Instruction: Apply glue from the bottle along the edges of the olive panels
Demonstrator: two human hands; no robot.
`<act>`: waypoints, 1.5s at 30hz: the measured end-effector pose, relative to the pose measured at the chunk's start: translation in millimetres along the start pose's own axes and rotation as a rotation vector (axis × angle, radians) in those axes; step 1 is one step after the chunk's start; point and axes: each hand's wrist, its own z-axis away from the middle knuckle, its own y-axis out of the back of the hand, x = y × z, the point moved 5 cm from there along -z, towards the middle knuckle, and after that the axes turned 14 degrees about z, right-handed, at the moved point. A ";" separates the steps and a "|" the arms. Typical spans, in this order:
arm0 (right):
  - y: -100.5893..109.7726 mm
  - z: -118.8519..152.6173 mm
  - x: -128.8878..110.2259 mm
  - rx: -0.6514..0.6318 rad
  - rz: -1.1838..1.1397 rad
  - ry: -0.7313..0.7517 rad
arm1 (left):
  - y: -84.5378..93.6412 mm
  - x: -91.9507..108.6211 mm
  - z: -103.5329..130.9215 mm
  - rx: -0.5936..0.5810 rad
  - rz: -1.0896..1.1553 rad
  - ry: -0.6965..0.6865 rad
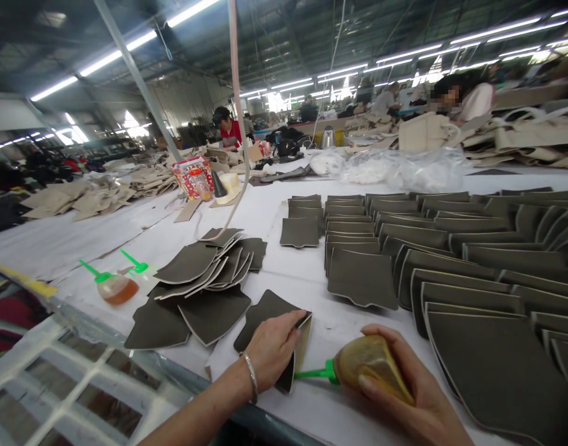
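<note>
Head view: at the near edge of a white table [274, 210], a dark folded panel [265, 316] is gripped by the left hand [272, 347]. To its right, a glue bottle [365, 365] is clasped by the right hand [404, 390], its green nozzle [314, 373] apparently touching the panel's edge. Loose panels [204, 272] are piled to the left; rows of panels [451, 254] are laid out to the right.

- Bright, even light from ceiling tubes [98, 62] across the top of the frame.
- Glare blows out windows at upper centre.
- Edges bend strongly; far background soft, shadows faint.
</note>
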 end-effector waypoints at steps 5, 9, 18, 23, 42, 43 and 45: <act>11.0 -19.7 11.9 0.025 0.106 0.035 | -0.3 0.8 -1.5 -0.012 -0.025 0.002; 23.3 -37.3 15.0 0.106 0.162 0.058 | -1.8 -1.3 -4.8 -0.020 -0.067 -0.010; 22.2 -34.6 14.6 0.091 0.162 0.082 | -1.9 0.7 -6.5 -0.016 -0.094 -0.027; 28.4 -39.6 18.0 0.138 0.201 0.099 | -0.6 -1.9 -11.0 -0.032 -0.076 -0.030; 25.2 -33.4 15.2 0.124 0.152 0.017 | 1.0 1.8 -9.0 -0.034 -0.088 -0.009; 26.4 -34.7 16.8 0.128 0.153 0.014 | 1.2 2.4 -8.8 -0.038 -0.085 -0.009; 25.0 -32.1 17.7 0.129 0.158 0.006 | 1.6 3.2 -8.5 -0.042 -0.078 -0.009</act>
